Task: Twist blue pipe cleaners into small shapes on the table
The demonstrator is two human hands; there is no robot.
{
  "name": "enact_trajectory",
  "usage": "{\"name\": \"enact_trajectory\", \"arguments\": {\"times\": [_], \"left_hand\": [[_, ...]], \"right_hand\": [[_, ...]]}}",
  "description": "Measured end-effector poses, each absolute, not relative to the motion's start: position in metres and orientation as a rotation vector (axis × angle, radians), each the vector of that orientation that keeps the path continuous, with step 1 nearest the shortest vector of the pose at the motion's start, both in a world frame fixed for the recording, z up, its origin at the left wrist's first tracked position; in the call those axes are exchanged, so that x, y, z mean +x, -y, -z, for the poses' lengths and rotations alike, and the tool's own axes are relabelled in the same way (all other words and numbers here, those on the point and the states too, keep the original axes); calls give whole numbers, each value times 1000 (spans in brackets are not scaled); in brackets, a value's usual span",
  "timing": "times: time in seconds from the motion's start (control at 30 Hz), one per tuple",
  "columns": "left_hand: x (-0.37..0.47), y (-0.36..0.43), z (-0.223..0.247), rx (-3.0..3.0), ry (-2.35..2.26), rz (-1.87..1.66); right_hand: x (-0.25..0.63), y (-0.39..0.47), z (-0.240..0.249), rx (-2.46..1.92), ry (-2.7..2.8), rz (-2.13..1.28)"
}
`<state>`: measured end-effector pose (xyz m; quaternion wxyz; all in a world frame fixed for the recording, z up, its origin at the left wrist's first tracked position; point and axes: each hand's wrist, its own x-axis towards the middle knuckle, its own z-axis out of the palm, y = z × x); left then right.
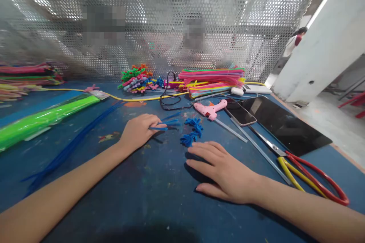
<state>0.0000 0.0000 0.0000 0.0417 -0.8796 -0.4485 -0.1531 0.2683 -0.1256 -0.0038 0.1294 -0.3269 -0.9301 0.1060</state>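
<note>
On the blue table [159,197], my left hand [139,131] is closed around short blue pipe cleaner pieces [171,122], their ends sticking out to the right and one below the fingers. My right hand [216,169] lies with fingers spread, its fingertips next to a curved blue fuzzy piece [194,131] made of small loops. Beyond that piece rests a pink glue gun [210,109] with a clear glue stick [230,130] near it. Long blue pipe cleaners [76,134] lie to the left of my left hand.
Scissors [275,148] with red and yellow handles, a phone [241,113] and a black tablet [288,125] lie right. Pipe cleaner bundles [211,79] line the back before a perforated metal screen [159,19]. A green packet [48,119] is left; a black cable [171,100] curls centrally.
</note>
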Motion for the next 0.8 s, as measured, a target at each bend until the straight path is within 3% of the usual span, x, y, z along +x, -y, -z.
{"name": "enact_trajectory", "arguments": {"times": [0.1, 0.27, 0.43, 0.57, 0.8], "left_hand": [[0, -5, 2, -2785, 1223, 411], [0, -6, 4, -2428, 1305, 630], [19, 25, -5, -2546, 1290, 704], [35, 39, -7, -2718, 1117, 415], [54, 83, -2, -2873, 913, 360]], "right_hand": [[268, 126, 4, -985, 2707, -355], [269, 127, 6, -1084, 2667, -334], [270, 132, 9, -1006, 2530, -316], [268, 136, 10, -955, 2540, -312], [264, 143, 13, -935, 2376, -310]]}}
